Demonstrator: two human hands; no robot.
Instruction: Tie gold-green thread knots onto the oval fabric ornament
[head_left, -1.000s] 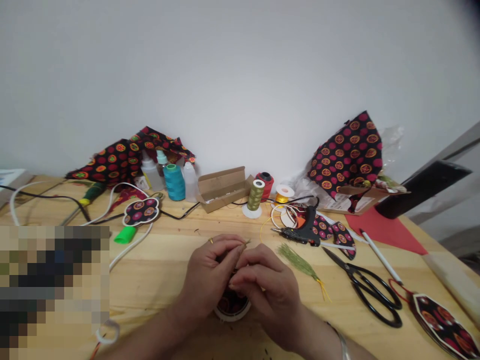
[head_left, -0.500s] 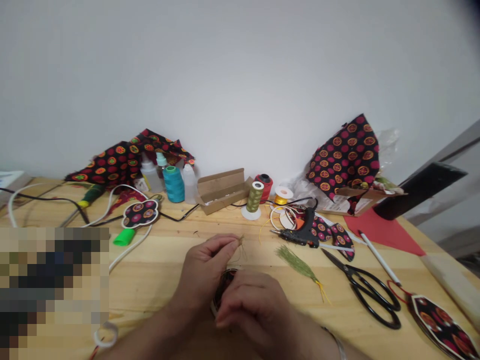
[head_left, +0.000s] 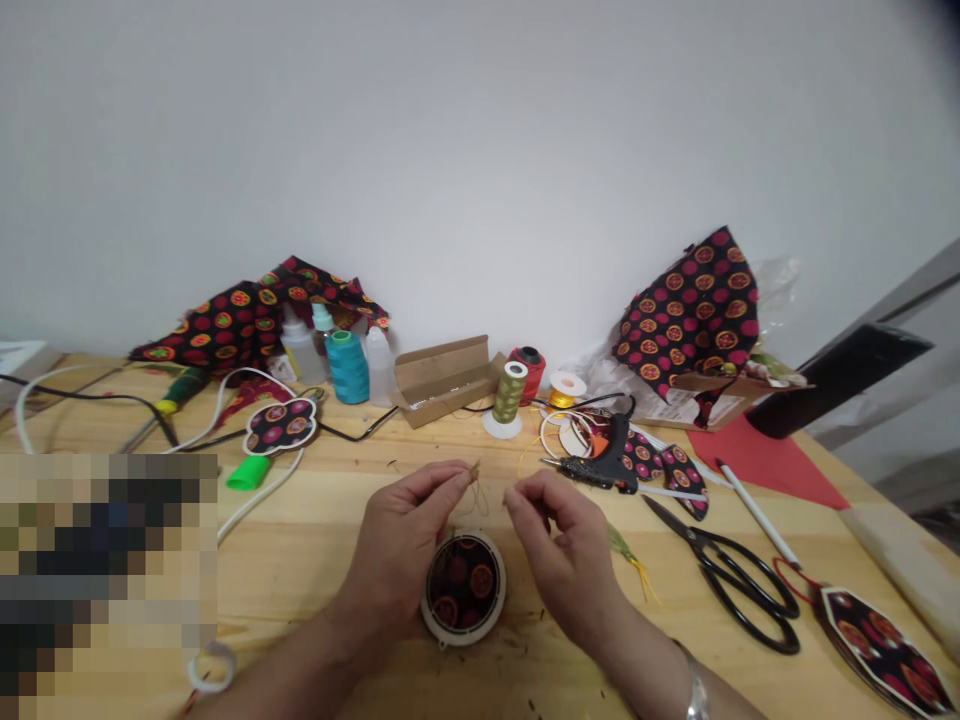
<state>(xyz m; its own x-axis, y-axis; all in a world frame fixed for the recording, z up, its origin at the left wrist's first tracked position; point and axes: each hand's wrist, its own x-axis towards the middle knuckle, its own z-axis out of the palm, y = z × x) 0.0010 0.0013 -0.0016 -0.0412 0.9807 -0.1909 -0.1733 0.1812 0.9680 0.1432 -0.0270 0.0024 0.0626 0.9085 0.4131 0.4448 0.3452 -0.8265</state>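
My left hand is closed in a pinch on a small bunch of olive-green thread; loose strands hang below its fingertips. Just to the right, my right hand also has thumb and forefinger pressed together; what they hold, if anything, is too fine to make out. Between my wrists lies a round, white-rimmed piece covered in dark patterned fabric. A green tassel with yellow cord is partly hidden behind my right hand.
Black scissors and a glue gun lie to the right. A green thread spool, a cardboard box and a teal thread cone stand along the wall. Cables and a flower-shaped fabric piece are on the left.
My right hand has lifted away from over the round piece, moving up and right to beside the left fingertips. The round piece now shows, and the tassel is mostly covered.
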